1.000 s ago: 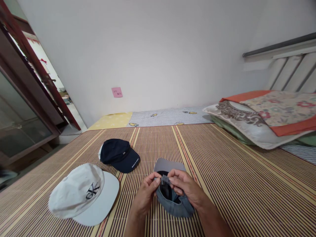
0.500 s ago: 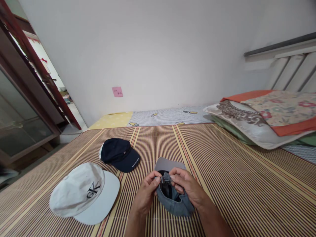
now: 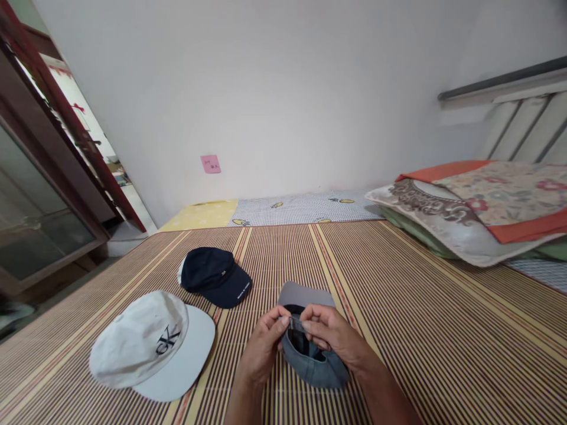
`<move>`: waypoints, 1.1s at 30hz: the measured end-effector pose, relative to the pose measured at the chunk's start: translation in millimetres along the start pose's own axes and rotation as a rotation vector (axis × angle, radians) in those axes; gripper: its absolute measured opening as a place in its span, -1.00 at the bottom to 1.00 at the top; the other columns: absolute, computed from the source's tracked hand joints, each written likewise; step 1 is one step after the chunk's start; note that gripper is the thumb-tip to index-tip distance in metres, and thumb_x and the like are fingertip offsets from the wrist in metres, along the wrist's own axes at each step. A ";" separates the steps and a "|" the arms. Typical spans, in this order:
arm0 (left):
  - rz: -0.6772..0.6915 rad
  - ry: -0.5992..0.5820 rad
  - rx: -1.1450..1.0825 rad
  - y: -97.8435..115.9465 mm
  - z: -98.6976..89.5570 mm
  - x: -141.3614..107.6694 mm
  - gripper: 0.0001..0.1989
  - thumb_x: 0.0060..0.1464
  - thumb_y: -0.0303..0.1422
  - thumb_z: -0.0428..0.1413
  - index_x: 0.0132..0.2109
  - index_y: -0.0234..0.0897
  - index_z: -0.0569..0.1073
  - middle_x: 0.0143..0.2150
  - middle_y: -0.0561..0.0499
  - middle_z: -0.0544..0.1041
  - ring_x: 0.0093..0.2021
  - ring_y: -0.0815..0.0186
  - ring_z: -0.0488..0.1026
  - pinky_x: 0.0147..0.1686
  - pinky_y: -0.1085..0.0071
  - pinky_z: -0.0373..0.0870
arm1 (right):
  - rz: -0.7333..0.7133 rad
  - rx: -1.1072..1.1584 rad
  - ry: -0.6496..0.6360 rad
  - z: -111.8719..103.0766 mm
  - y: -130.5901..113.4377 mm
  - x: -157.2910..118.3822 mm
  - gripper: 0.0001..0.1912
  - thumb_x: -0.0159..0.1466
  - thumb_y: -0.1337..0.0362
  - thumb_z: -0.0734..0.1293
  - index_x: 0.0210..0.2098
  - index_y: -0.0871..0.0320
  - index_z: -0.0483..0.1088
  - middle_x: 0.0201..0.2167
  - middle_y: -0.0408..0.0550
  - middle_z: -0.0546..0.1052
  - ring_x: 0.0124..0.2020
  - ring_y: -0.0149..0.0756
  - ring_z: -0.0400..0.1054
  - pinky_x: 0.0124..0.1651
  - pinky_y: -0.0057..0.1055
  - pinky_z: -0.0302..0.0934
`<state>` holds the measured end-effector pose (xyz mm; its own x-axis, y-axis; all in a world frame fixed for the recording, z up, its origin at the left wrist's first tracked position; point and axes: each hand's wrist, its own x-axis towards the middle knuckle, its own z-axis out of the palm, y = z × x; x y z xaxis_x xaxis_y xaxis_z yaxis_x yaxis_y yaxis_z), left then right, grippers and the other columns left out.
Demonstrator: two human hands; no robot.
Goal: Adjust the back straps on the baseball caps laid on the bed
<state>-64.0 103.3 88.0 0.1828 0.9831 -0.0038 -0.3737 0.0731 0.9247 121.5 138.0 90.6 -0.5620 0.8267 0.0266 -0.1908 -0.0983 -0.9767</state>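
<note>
A blue-grey baseball cap lies upside down on the striped mat, its grey brim pointing away from me. My left hand pinches the buckle end of the cap's back strap. Opposite it, my right hand closes thumb and fingers on the strap's other end. The strap spans the short gap between my fingertips; its exact threading is too small to tell. To the left sit a white cap with dark letters and, behind that, a navy cap, both upright.
The bamboo-striped mat covers the bed. Stacked pillows lie at the right, below a railing. A pink note is stuck to the wall. A glass-panelled door stands at the far left.
My right fingers have brought the strap's loose end down and closer to the buckle side. The strap flap that stood up between my hands now lies flatter. The other caps stay put.
</note>
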 end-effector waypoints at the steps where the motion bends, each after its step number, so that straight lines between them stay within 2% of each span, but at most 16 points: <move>1: -0.002 0.002 0.014 -0.7 -0.6 0.4 -0.56 0.05 -0.01 0.35 -0.34 -0.27 0.42 -0.58 0.23 0.22 -0.58 0.50 -0.03 -0.56 0.49 -0.12 | -0.006 -0.010 0.001 -0.2 -1.2 -0.5 -0.63 0.22 -0.02 0.50 -0.30 0.15 0.42 -0.55 -0.29 0.40 -0.65 -0.58 0.05 -0.58 -0.52 -0.13; 10: -0.012 0.010 0.031 -2.0 -1.8 -0.7 -0.55 0.03 -0.02 0.36 -0.37 -0.24 0.35 -0.56 0.23 0.20 -0.56 0.49 -0.03 -0.55 0.48 -0.12 | -0.055 -0.161 0.053 -0.7 -5.2 -1.3 -0.69 0.22 0.03 0.47 -0.35 0.13 0.42 -0.58 -0.27 0.38 -0.65 -0.54 0.06 -0.58 -0.51 -0.11; 16: -0.026 -0.013 0.013 -1.8 1.4 -1.8 -0.55 0.00 -0.01 0.37 -0.37 -0.24 0.37 -0.58 0.24 0.19 -0.59 0.50 -0.05 -0.58 0.48 -0.14 | -0.036 -0.167 0.023 -0.2 -6.3 -2.6 -0.73 0.20 0.07 0.47 -0.37 0.12 0.42 -0.59 -0.27 0.38 -0.64 -0.52 0.07 -0.58 -0.51 -0.11; 23: -0.026 -0.018 0.099 -7.4 -1.2 0.8 -0.57 0.03 -0.02 0.36 -0.35 -0.24 0.39 -0.57 0.22 0.21 -0.56 0.48 -0.03 -0.55 0.47 -0.13 | -0.060 -0.149 0.028 2.8 -10.2 -3.2 -0.71 0.21 0.05 0.47 -0.38 0.13 0.42 -0.60 -0.28 0.35 -0.63 -0.53 0.06 -0.58 -0.51 -0.12; 29: -0.011 -0.021 0.069 -5.9 2.6 1.5 -0.55 0.06 0.02 0.34 -0.32 -0.25 0.39 -0.50 0.14 0.40 -0.54 0.48 0.10 -0.51 0.48 -0.04 | -0.087 -0.032 -0.005 10.6 -6.3 -1.4 -0.60 0.28 -0.08 0.44 -0.19 0.09 0.32 -0.53 -0.30 0.44 -0.65 -0.55 0.08 -0.55 -0.51 -0.07; 31: -0.011 -0.023 0.058 -4.1 4.2 1.0 -0.55 0.05 0.02 0.34 -0.32 -0.25 0.39 -0.49 0.11 0.44 -0.54 0.47 0.16 -0.50 0.49 0.00 | -0.101 -0.031 -0.007 9.9 -5.4 -1.1 -0.58 0.32 -0.11 0.39 -0.11 0.09 0.33 -0.50 -0.27 0.47 -0.62 -0.51 0.17 -0.51 -0.49 0.01; 33: -0.013 -0.022 0.050 -2.9 4.8 0.6 -0.54 0.03 0.03 0.35 -0.34 -0.24 0.38 -0.49 0.11 0.45 -0.57 0.48 0.13 -0.54 0.49 -0.03 | -0.117 -0.039 -0.007 5.8 -6.1 -1.7 -0.58 0.35 -0.12 0.36 -0.07 0.10 0.36 -0.47 -0.22 0.51 -0.57 -0.45 0.30 -0.43 -0.45 0.13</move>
<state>-58.5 102.9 87.2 0.2080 0.9781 -0.0083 -0.3251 0.0771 0.9425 119.0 134.0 97.8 -0.5439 0.8271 0.1419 -0.2236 0.0201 -0.9745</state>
